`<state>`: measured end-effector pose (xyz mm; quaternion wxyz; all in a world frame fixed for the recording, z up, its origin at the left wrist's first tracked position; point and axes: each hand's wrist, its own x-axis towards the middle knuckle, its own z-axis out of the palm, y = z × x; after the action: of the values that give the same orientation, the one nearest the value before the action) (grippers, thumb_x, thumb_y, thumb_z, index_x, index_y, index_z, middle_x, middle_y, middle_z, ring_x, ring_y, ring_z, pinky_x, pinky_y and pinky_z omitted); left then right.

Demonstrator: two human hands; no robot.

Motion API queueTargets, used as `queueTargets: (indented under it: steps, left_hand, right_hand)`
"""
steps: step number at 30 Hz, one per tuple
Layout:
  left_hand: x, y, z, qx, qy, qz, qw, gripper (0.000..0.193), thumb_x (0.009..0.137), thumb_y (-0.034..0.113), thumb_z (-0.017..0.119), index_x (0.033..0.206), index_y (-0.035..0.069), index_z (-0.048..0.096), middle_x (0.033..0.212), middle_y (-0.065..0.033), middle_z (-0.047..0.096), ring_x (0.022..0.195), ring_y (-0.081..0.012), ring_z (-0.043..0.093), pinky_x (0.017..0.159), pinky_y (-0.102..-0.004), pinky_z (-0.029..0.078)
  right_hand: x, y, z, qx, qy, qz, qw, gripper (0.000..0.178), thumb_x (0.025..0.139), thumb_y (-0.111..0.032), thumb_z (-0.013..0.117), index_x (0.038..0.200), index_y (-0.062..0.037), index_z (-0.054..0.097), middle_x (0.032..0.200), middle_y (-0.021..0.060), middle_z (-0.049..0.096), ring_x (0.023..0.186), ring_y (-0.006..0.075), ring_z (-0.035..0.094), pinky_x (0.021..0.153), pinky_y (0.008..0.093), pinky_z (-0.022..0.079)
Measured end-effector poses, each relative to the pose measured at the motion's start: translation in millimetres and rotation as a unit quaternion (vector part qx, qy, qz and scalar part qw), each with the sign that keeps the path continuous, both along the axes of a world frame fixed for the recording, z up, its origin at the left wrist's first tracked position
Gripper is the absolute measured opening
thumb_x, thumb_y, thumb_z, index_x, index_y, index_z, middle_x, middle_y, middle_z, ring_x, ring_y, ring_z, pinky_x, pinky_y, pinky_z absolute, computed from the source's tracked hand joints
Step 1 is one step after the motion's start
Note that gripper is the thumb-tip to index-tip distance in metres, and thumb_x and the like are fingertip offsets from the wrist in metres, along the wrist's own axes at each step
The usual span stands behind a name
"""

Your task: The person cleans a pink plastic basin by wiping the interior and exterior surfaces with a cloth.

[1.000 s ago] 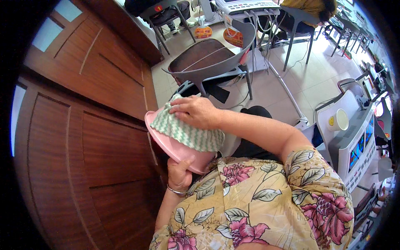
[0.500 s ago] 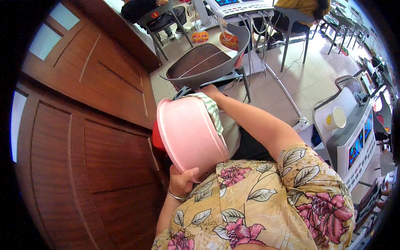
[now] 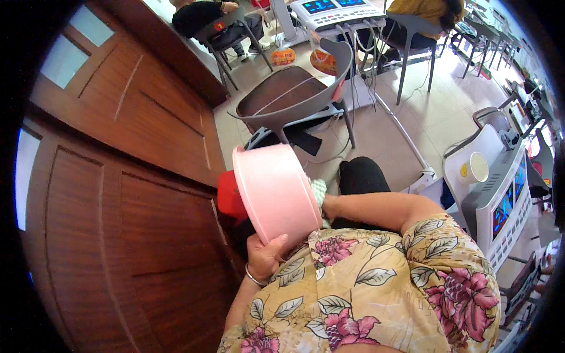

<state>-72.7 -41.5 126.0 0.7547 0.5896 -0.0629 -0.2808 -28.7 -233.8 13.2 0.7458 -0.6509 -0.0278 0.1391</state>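
Observation:
A pink round basin (image 3: 276, 188) is tipped on its side against my front, its smooth outer wall and ridged rim toward the door. My left hand (image 3: 266, 253), with a bracelet at the wrist, grips its near edge, thumb pressed on the outside. At the basin's right side, a green-and-white checked cloth (image 3: 318, 191) sticks out. My right hand (image 3: 329, 207) is against this cloth, its fingers hidden behind the cloth and basin.
A brown double door (image 3: 165, 235) stands close at the left, with a red object (image 3: 231, 197) beside it. Ahead is a grey chair (image 3: 282, 97) with a dark seat. A device with screens (image 3: 500, 206) and a paper cup (image 3: 474, 168) are on the right. Seated people are farther off.
My right hand has drawn back from near the chair toward my body, and the cloth has come lower. The basin has shifted slightly right and down with my left hand.

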Motion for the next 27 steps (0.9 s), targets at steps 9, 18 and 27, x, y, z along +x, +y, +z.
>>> queueTargets:
  steps: [9,18,27]
  left_hand:
    - [8.9,1.3,-2.3,0.148,-0.146,0.007,0.978,0.017,0.084,0.001,0.062,0.099,-0.007,0.064,0.091,-0.0087,0.068,0.080,-0.0152,0.062,0.072,-0.0296,0.050]
    - [27.4,-12.1,-0.6,0.248,-0.343,0.002,0.906,0.017,0.083,0.004,0.062,0.095,-0.008,0.064,0.084,-0.0133,0.069,0.076,-0.0177,0.065,0.070,-0.0306,0.050]
    - [24.1,-10.7,-35.6,0.424,-0.443,-0.103,0.783,0.009,0.067,0.005,0.057,0.071,-0.003,0.058,0.070,-0.0280,0.058,0.067,-0.0457,0.058,0.061,-0.0500,0.047]
  right_hand:
    - [-19.6,-6.2,45.7,0.080,0.121,0.038,0.989,0.035,0.089,-0.037,0.056,0.111,-0.0102,0.062,0.100,0.0064,0.064,0.087,0.0187,0.060,0.072,0.0358,0.049]
    - [-19.9,-54.3,77.4,0.108,0.146,-0.047,0.982,0.032,0.091,-0.036,0.057,0.109,-0.0102,0.062,0.096,0.0038,0.064,0.083,0.0144,0.060,0.070,0.0341,0.050]
    - [-18.6,-41.8,86.1,-0.222,-0.183,-0.214,0.934,0.029,0.089,-0.022,0.050,0.095,0.0037,0.063,0.087,0.0273,0.064,0.083,0.0385,0.064,0.073,0.0423,0.050]
